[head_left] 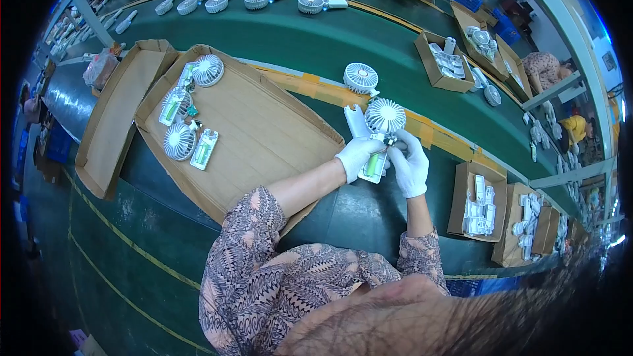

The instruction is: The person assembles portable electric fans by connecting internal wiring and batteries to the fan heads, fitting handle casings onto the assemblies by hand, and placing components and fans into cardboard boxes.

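At a green worktop (339,214), a person (300,277) is holding a white handheld fan (385,116) just beside a wide cardboard tray (270,118), its head pointing away and its handle (370,174) lying open to show a green cell (376,161). The gloved fingers of the left hand (357,157) are gripping the handle, while those of the right hand (413,170) are pinching at the joint (389,140) under the fan's head; the small part between them is proving too fine to make out. The step in hand is apparently a fitting or seating of that joint, with the handle not yet covered. The next move is likely calling for a steady left hold and a careful right-hand press, sparing the exposed insides. A white shell (356,120) is lying near the left hand, perhaps awaiting its place over the handle. Beyond, another fan (361,78) is resting, and more open-handled fans (179,142) are sitting in the tray.
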{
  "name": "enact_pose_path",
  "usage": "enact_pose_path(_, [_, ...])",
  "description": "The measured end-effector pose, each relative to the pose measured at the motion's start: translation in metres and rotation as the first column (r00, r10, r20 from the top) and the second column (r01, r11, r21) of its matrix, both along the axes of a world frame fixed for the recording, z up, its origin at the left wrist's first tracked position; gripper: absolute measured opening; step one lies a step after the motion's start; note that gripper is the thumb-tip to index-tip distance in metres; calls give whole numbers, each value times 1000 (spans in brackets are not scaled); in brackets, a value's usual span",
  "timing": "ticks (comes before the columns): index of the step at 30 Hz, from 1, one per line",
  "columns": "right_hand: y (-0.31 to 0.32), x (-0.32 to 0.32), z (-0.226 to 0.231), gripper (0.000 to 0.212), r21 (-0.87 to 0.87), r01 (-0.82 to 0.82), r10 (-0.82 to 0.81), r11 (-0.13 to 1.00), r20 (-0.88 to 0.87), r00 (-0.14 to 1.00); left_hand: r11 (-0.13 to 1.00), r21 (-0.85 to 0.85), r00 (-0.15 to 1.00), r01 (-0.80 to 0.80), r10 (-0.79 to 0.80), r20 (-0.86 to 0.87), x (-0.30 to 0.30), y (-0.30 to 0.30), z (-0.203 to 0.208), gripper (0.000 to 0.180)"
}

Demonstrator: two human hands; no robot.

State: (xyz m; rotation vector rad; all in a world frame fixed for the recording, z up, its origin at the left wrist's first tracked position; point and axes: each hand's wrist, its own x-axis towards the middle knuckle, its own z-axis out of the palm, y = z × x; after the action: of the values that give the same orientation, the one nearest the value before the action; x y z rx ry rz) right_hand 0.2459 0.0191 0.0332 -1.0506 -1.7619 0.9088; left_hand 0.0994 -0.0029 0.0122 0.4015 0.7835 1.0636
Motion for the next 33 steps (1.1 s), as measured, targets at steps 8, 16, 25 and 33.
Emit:
enact_pose_path(8, [8, 3, -4, 27, -240, -53, 43, 969, -45, 998, 998, -40, 965, 45, -33, 260, 0, -4, 13, 39])
enact_pose_path(16, [16, 9, -4, 24, -255, -134, 140, 958, 6, 990, 994, -108, 992, 9, 5, 129, 3, -2, 0, 36])
enact_pose_path(25, [11, 6, 4, 25, -47, -138, 145, 989, 232, 962, 996, -83, 1000, -13, 15, 26, 2, -4, 4, 40])
enact_pose_path(33, [-8, -6, 14, 18, 423, -231, -70, 876, 586, 808, 999, -45, 998, -7, 10, 66, 9, 1, -12, 42])
